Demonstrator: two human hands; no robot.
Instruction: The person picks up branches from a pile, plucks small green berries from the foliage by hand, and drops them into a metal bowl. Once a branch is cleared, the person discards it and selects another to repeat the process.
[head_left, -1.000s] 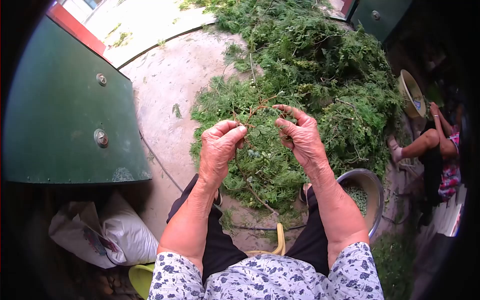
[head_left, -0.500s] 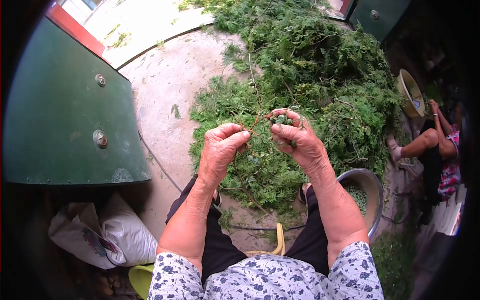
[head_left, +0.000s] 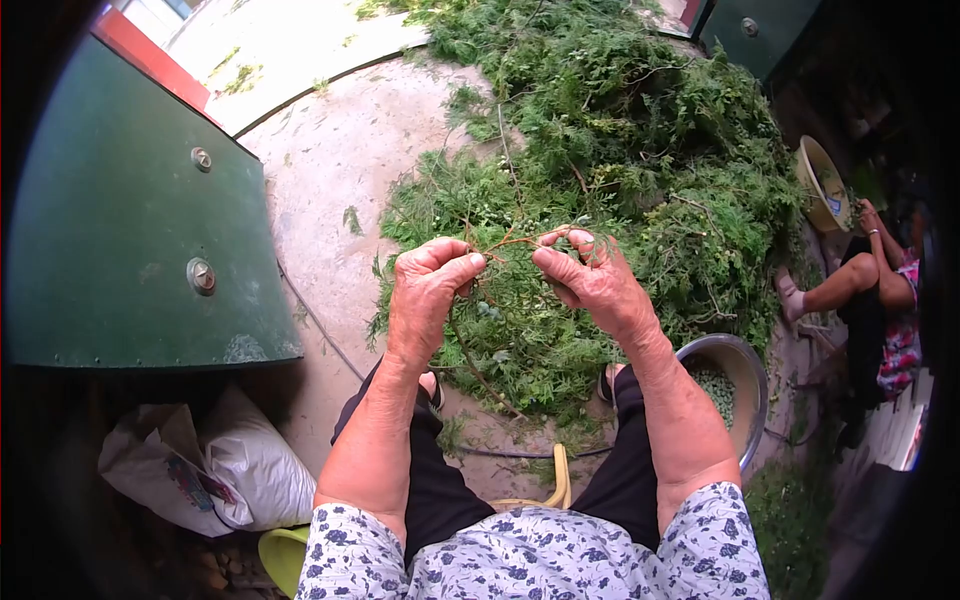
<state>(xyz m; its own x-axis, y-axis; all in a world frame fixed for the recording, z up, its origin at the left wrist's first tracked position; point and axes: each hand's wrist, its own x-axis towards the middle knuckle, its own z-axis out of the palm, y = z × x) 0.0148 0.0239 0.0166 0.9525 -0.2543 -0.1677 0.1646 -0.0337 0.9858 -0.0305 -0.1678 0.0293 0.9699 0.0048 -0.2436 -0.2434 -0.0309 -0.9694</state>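
Note:
Between my two hands stretches a thin brown cypress twig point(head_left: 512, 240) with bits of green on it. My left hand point(head_left: 422, 300) pinches its stem between thumb and forefinger. At the twig's other end, my right hand point(head_left: 606, 290) has thumb and fingers closed on the tip; whatever sits inside its curled fingers is hidden. A few pale green cones point(head_left: 488, 310) show just below and between the hands. Under them spreads a big heap of cut cypress branches point(head_left: 640, 150). Near my right forearm stands a metal basin point(head_left: 752, 385) holding small green cones point(head_left: 716, 390).
A green metal panel point(head_left: 130, 220) with studs rises on the left, above white sacks point(head_left: 255, 465) and a yellow-green container point(head_left: 284, 555). A yellow curved bar point(head_left: 561, 475) stands between my legs. At right, another person point(head_left: 870, 285) sits beside a yellowish basin point(head_left: 825, 180).
My right hand has turned, and the green cones seen in its fingers before no longer show. My left hand has shifted slightly left, with the twig still between the hands.

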